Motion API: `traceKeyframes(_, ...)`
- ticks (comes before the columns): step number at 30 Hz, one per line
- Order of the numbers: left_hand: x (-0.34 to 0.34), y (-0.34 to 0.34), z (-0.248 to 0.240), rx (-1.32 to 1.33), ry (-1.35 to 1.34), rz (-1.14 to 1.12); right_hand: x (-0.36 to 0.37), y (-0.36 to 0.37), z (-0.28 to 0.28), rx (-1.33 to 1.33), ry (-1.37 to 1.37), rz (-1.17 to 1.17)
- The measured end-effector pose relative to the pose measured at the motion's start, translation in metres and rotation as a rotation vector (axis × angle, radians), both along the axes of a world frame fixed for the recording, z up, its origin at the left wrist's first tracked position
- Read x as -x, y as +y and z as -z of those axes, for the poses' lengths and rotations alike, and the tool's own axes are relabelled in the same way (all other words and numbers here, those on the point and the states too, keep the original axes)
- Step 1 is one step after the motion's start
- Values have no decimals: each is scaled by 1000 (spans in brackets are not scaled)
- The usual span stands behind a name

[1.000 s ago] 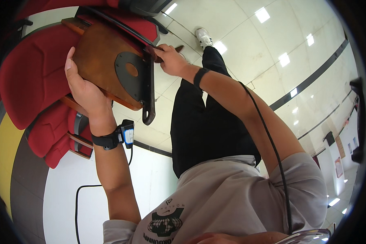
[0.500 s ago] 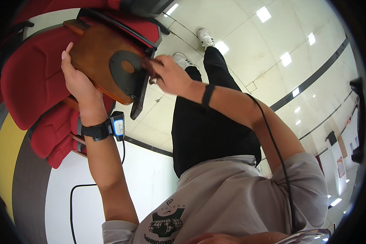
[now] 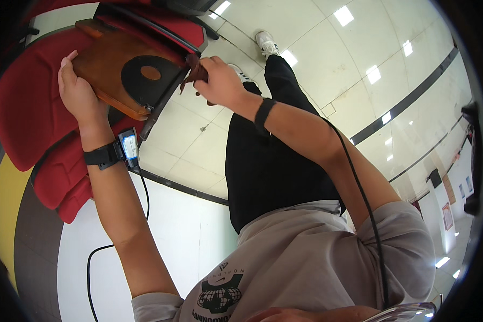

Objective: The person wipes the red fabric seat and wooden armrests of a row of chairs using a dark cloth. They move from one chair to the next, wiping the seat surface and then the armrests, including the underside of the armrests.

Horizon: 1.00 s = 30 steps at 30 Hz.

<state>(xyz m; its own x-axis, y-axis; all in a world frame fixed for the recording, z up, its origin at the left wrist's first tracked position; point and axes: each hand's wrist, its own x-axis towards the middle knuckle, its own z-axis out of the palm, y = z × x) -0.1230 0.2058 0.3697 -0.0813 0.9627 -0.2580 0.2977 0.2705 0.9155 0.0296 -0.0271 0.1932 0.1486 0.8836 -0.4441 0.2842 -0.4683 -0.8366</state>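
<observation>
A brown wooden folding board (image 3: 104, 67) with a dark rounded plate stands tilted at the front of a red auditorium seat (image 3: 27, 102). My left hand (image 3: 83, 99) grips its near left edge, fingers up along the side; part of that grip is hidden. A dark metal edge (image 3: 158, 115) runs along the board's right side. Just off that edge, my right hand (image 3: 220, 80) is closed on a crumpled dark brown cloth (image 3: 193, 70), whose loose corner hangs toward the metal.
More red seats (image 3: 64, 188) line up at the left. A wristband device (image 3: 127, 147) with a black cable (image 3: 145, 188) sits on my left wrist. Below are pale floor tiles (image 3: 198, 155), my legs and white shoes (image 3: 266, 44).
The board and my left hand have shifted left. My right hand has come slightly away from the metal edge, and the cloth, blurred before, now shows clearly.
</observation>
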Motion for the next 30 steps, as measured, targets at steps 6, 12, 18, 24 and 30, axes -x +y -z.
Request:
traceKeyframes(6, 22, 9, 13, -71, 94, 74, 13, 14, 43, 152, 30, 21)
traceKeyframes(12, 47, 27, 40, -10, 22, 40, 65, 10, 10, 74, 85, 74)
traceKeyframes(18, 61, 36, 52, -9, -32, 35, 75, 2, -5, -49, 118, 114)
traceKeyframes(24, 52, 37, 52, -3, -36, 2, 64, 32, 50, 233, -69, 103)
traceKeyframes(30, 49, 36, 61, -28, -44, 8, 63, 17, 8, 143, 149, 162)
